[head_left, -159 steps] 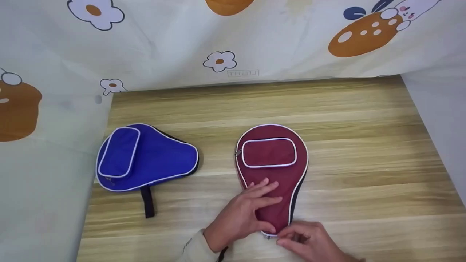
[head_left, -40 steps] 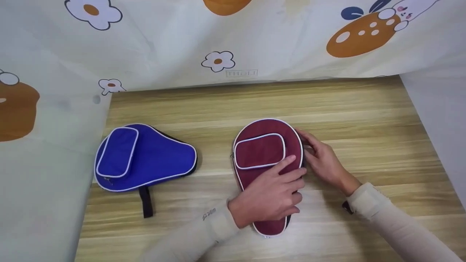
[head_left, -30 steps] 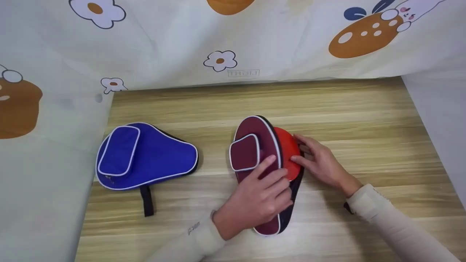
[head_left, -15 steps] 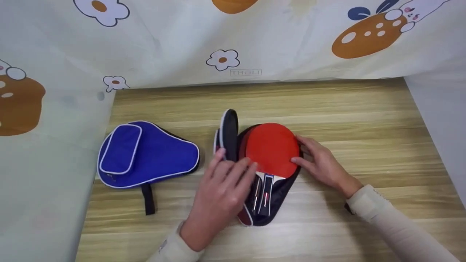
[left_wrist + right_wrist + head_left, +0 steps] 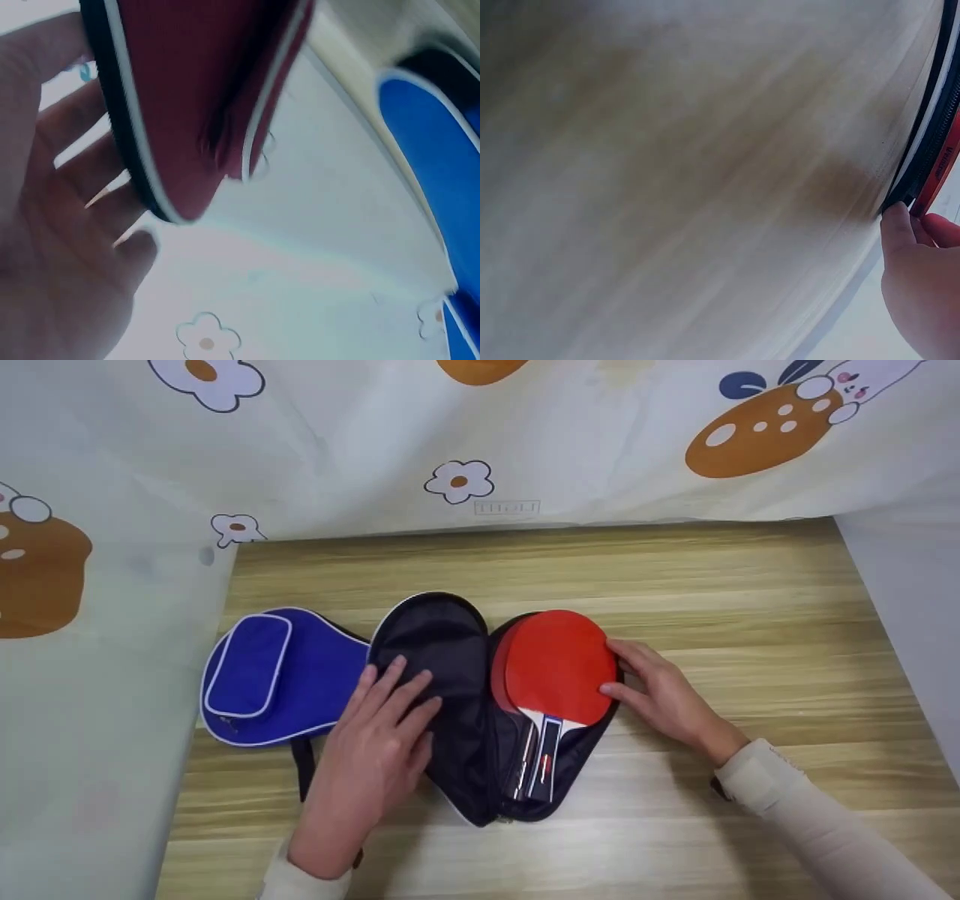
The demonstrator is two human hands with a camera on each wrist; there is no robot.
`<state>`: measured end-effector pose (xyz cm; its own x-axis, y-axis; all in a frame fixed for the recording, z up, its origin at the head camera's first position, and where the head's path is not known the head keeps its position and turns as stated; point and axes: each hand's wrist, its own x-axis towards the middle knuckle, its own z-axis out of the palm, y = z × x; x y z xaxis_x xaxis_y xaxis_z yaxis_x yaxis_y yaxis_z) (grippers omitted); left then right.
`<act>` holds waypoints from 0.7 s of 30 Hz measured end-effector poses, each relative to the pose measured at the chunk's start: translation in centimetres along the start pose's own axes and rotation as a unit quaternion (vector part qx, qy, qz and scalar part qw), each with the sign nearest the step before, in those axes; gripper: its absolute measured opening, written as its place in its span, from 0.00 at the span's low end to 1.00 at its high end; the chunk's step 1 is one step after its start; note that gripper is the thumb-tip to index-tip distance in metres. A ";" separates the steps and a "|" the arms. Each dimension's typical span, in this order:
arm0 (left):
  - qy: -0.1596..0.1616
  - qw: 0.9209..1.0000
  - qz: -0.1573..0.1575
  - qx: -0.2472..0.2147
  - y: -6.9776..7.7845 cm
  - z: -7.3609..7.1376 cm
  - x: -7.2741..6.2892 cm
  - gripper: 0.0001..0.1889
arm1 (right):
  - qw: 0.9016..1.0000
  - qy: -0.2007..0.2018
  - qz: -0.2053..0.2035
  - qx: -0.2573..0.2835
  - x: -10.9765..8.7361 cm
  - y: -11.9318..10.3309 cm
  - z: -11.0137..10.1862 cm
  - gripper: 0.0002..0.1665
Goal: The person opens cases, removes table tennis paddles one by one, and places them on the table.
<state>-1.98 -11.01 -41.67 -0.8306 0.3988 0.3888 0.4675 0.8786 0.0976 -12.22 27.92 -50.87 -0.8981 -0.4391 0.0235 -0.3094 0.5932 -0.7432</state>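
Case (image 5: 491, 757) lying open on desk (image 5: 697, 577), red paddles (image 5: 559, 667) inside; left hand (image 5: 367, 757) touching flap (image 5: 442, 630), fingers spread; right hand (image 5: 664, 690) pinching case edge.

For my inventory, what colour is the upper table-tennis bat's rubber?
Red rubber, clearest in the head view.

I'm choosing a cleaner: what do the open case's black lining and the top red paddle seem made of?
Black lining: probably synthetic fabric, fairly dull, with soft creases.
Top red paddle: likely smooth rubber face, evenly coloured; pale neck suggests wood.
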 end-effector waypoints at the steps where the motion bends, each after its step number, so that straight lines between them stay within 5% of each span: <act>1: -0.019 1.000 -0.007 0.001 -0.3 0.1 -0.1 0.19 | 1.000 0.002 0.000 0.002 0.0 0.0 0.0 0.43; 5: -0.087 0.996 -0.037 -0.009 -1.7 0.7 -0.4 0.22 | 0.999 0.013 0.007 0.037 -0.1 0.2 0.0 0.40; 11: -0.139 0.986 -0.063 -0.072 -3.3 2.1 -0.8 0.28 | 0.998 0.021 0.010 0.066 0.1 0.1 0.3 0.36; 21: -0.154 0.978 -0.103 -0.097 -3.7 3.9 -1.2 0.36 | 0.999 -0.012 -0.003 -0.031 1.9 0.1 -1.0 0.38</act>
<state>-3.88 -13.73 -46.09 -0.9507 0.3059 0.0505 0.3051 0.8937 0.3291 -14.24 27.83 -50.16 -0.8885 -0.4588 0.0111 -0.3342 0.6301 -0.7009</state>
